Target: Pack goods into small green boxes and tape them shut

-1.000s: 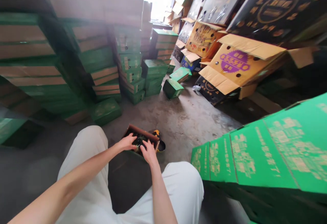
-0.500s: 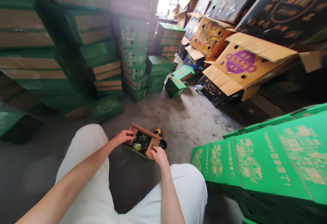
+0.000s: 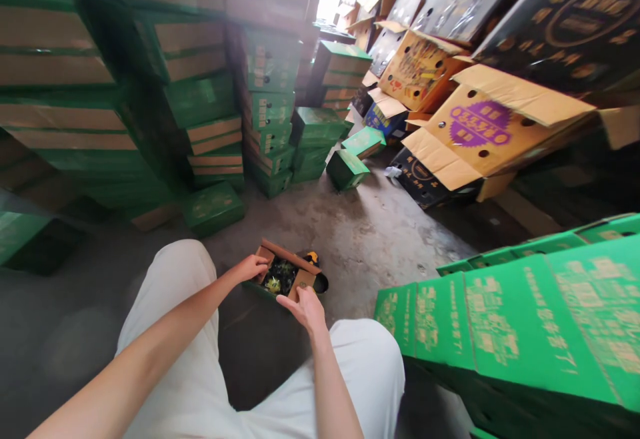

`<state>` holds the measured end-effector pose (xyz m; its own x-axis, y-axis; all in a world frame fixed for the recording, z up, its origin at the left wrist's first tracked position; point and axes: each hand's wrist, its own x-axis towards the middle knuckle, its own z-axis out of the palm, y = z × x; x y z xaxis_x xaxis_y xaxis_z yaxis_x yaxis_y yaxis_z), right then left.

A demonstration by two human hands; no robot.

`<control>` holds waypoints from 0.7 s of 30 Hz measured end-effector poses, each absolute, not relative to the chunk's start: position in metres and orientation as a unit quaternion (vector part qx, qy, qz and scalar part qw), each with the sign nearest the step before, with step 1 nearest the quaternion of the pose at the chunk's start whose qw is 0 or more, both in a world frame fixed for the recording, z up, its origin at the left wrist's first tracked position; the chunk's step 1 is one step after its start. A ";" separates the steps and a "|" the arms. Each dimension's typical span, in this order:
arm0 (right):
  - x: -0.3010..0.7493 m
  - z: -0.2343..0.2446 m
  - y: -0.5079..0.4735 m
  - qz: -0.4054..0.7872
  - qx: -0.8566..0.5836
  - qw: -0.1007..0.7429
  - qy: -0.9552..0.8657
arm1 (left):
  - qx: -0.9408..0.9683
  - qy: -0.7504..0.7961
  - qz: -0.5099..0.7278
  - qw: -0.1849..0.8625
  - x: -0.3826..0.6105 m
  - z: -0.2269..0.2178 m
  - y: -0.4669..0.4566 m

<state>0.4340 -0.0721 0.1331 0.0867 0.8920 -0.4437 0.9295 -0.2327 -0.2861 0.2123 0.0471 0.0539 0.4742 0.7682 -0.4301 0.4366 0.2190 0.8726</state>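
A small open cardboard box (image 3: 263, 290), green outside and brown inside, sits on the floor between my knees. Dark, shiny contents (image 3: 287, 273) fill it, with a yellow-green patch near the front; their kind is hard to make out. My left hand (image 3: 251, 266) is at the box's left end, fingers closed on the brown end flap there. At the opposite end, my right hand (image 3: 306, 307) has its thumb spread away from the fingers, which touch the right brown flap (image 3: 303, 280). Beyond the box, a black and yellow object (image 3: 321, 283) is partly hidden behind the raised lid.
Stacked green boxes (image 3: 270, 112) stand at the left and ahead. A row of green printed boxes (image 3: 505, 319) runs close on my right. Open brown cartons (image 3: 470, 122) and black cartons are piled at the back right. Concrete floor (image 3: 370, 239) lies between the stacks.
My right hand has shifted toward the near side of the box, its thumb now spread out from the fingers. My left hand stays at the left flap. The view has turned slightly.
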 end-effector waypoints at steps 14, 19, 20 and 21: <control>0.429 0.119 -0.077 -0.331 0.677 -0.064 0.654 | 0.665 0.466 0.066 0.580 0.200 0.080 0.043; 0.430 0.116 -0.051 -0.314 0.618 0.024 0.720 | 0.680 0.471 0.055 0.559 0.200 0.070 0.049; 0.428 0.116 -0.044 -0.302 0.614 0.053 0.728 | 0.692 0.471 0.050 0.544 0.201 0.068 0.050; 0.424 0.116 -0.038 -0.292 0.613 0.078 0.730 | 0.700 0.472 0.047 0.534 0.202 0.067 0.050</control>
<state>0.4240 -0.0378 0.1164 -0.2370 0.8498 -0.4707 0.9403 0.0789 -0.3310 0.2018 0.0504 0.0674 0.5504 0.7106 -0.4383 0.6107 0.0152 0.7917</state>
